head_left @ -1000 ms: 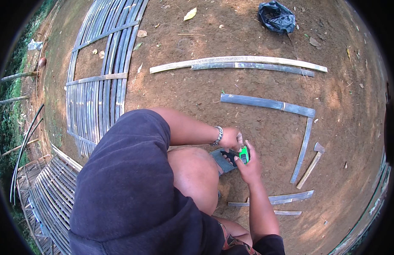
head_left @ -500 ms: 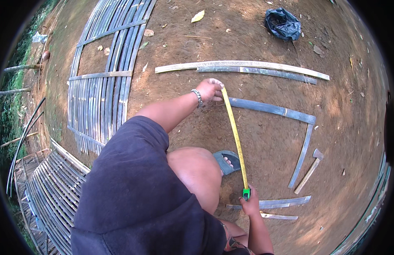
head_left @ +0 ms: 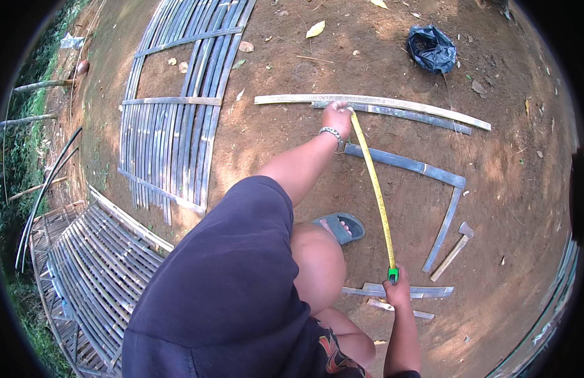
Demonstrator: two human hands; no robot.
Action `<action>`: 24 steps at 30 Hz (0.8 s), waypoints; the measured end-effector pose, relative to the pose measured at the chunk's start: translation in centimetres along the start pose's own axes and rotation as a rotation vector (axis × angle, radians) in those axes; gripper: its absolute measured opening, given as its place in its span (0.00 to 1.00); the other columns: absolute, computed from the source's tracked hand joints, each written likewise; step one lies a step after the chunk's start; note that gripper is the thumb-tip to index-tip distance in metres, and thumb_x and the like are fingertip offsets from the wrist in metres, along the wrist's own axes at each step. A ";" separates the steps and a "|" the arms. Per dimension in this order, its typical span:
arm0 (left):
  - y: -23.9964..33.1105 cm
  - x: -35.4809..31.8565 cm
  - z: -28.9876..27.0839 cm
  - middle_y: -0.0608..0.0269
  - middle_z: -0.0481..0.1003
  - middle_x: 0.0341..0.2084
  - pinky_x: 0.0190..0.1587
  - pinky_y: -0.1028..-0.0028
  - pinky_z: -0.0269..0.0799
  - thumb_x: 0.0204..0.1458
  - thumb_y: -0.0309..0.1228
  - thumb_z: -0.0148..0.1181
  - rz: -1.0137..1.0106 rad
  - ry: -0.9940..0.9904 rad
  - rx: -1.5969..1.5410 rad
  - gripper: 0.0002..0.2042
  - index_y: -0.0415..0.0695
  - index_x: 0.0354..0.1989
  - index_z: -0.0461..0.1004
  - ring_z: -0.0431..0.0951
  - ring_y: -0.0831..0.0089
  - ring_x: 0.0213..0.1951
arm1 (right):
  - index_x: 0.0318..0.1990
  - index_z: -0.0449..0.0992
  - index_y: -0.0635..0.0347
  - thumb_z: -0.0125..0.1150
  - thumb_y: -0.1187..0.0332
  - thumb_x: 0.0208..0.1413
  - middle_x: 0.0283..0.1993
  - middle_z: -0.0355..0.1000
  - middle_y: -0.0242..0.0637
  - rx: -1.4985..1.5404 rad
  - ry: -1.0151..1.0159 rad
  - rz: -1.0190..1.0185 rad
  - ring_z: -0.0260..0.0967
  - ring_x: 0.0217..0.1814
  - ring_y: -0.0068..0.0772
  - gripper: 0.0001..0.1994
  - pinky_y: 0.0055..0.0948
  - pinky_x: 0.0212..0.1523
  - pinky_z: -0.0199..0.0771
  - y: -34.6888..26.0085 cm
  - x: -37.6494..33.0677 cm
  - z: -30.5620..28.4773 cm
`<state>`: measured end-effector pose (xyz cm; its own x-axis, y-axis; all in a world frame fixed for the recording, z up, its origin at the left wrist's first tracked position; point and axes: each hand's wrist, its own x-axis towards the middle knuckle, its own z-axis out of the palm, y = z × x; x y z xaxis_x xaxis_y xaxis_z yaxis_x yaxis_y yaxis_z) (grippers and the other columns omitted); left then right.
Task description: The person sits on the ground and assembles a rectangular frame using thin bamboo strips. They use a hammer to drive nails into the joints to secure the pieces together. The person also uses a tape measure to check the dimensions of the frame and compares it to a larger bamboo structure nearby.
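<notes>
My left hand, with a bracelet on its wrist, pinches the free end of a yellow tape measure blade. The blade stretches down to the green tape measure case, which my right hand grips. Just beyond my left hand lie a pale bamboo strip and a darker bamboo strip, side by side. Under and right of the blade, a grey bamboo strip meets another strip at a corner. Shorter bamboo pieces lie beside my right hand.
A hatchet lies on the dirt at the right. A black plastic bag sits at the far right. Bamboo slat panels stand at the far left and near left. My sandalled foot is below the blade.
My left hand has moved farther out and right with the tape's end, up to the far strips. My right hand has shifted right and slightly up with the case. The view has shifted.
</notes>
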<state>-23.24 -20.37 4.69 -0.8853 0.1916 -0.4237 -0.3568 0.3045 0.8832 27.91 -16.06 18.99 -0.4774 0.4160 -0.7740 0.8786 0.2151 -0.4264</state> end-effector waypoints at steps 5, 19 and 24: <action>2.6 -14.6 -3.1 0.63 0.83 0.36 0.30 0.73 0.78 0.60 0.23 0.61 -0.430 -0.458 -0.023 0.08 0.42 0.46 0.79 0.82 0.74 0.30 | 0.66 0.65 0.56 0.67 0.73 0.46 0.61 0.69 0.55 -0.096 -0.048 0.044 0.67 0.65 0.58 0.35 0.44 0.66 0.68 -4.7 -8.3 -6.4; 15.7 -33.0 -33.0 0.67 0.83 0.29 0.43 0.71 0.74 0.55 0.37 0.69 -0.151 -0.794 0.275 0.10 0.44 0.34 0.83 0.77 0.79 0.34 | 0.65 0.69 0.44 0.70 0.67 0.48 0.63 0.67 0.53 -0.491 -0.296 -0.252 0.66 0.65 0.61 0.33 0.50 0.65 0.69 -22.9 -17.0 -8.8; 21.7 -31.3 -38.4 0.63 0.80 0.27 0.40 0.70 0.74 0.55 0.36 0.69 -0.057 -0.680 0.341 0.09 0.43 0.35 0.81 0.77 0.73 0.32 | 0.64 0.69 0.44 0.69 0.63 0.48 0.59 0.68 0.55 -0.612 -0.290 -0.412 0.67 0.62 0.62 0.32 0.50 0.64 0.70 -32.2 -16.1 -9.9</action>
<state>-14.75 -55.55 44.87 -0.4506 0.6659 -0.5946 -0.1866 0.5811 0.7921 7.38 -20.93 49.80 -0.6753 -0.0316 -0.7369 0.4405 0.7841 -0.4373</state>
